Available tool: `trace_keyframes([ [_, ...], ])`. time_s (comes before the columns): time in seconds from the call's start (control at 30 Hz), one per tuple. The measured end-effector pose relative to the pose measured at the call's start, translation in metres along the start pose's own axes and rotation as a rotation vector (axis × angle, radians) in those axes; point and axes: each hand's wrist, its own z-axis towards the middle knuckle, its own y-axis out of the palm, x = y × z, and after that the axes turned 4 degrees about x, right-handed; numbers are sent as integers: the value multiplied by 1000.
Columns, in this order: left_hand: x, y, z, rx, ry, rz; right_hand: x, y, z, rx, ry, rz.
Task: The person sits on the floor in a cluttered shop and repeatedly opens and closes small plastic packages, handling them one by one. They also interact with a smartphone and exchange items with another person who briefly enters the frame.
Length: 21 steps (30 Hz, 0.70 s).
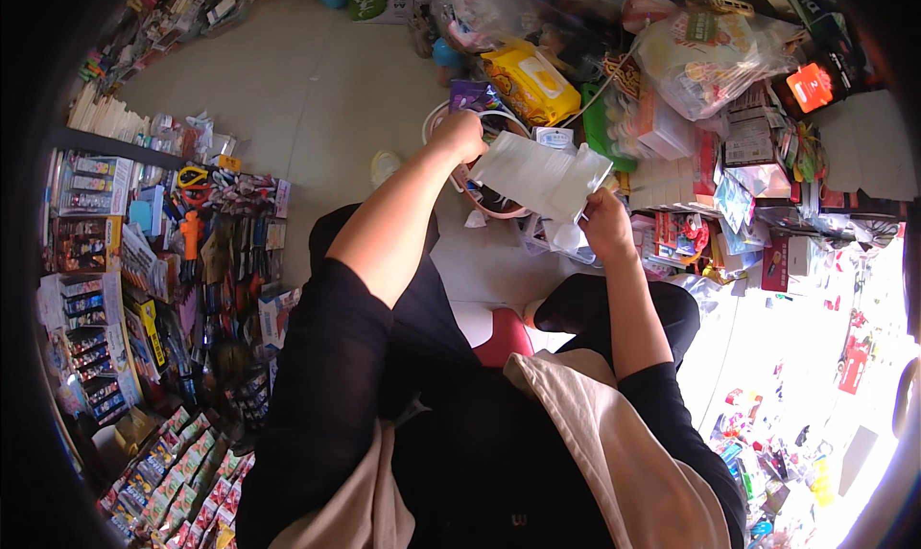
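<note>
Stretched between my two hands is a whitish, translucent sheet that looks like thin plastic (529, 171). My left hand (460, 136) grips its left corner, fingers curled and partly hidden. At the lower right end, my right hand (609, 224) pinches the edge between thumb and fingers. Under the sheet stands a round bin or basket with a pale rim (496, 209); its contents are mostly covered. A purple packet (475, 94) rests at its far side, close to my left hand. Just beyond the sheet lies a yellow wet-wipes pack (532, 85) with a white lid.
Crowded shelves with packaged goods (158, 225) line the left. Snack packets (180, 477) fill the lower left. On the right, a clear bag of goods (709, 60) and a green plastic tray (597, 128) sit among boxes. A red stool (502, 339) shows between my legs.
</note>
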Motion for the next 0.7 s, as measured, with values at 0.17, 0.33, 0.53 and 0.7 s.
trace_keyframes([
  [0.17, -3, 58, 27, -75, -17, 127, 8, -17, -8, -24, 71, 114],
  [0.33, -13, 91, 40, -110, -87, -70, 12, -23, -5, -142, 109, 318],
  [0.53, 15, 44, 35, -153, -147, -220, 4, -20, -19, -332, 37, 429],
  [0.7, 61, -39, -6, 115, 292, -493, -6, -16, -27, -28, -446, -65],
])
